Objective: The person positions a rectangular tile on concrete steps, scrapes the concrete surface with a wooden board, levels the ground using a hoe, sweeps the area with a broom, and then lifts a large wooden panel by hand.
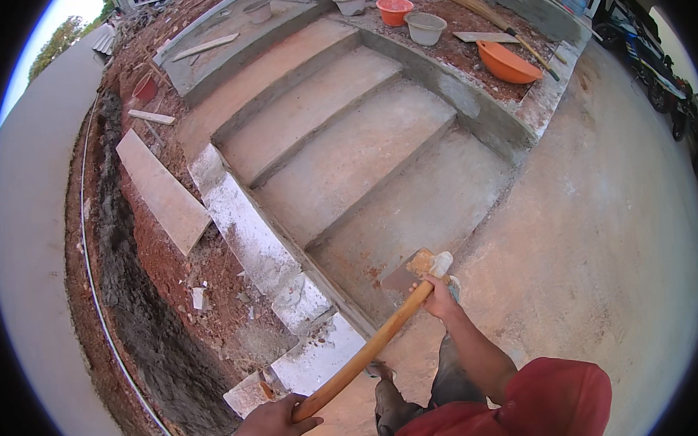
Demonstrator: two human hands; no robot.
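A hoe (370, 348) with a long, slightly curved wooden handle slants across the lower middle. My left hand (271, 425) is closed round the handle's near end, beside the white blocks. Farther up, close to the hoe's head, my right hand (440, 298) grips the same handle. The flat blade (402, 276) points left over the lowest concrete step (422, 195); whether it touches the surface I cannot tell. Something whitish and tan shows at the head, too small to name.
Concrete steps rise ahead, edged on the left by white blocks (244, 222). Left of them lie a pale board (161, 191), red soil and a dark trench (125, 267). Several buckets (425, 29), an orange basin (508, 63) and a broom (480, 8) are far right; motorcycles (654, 72) stand beyond.
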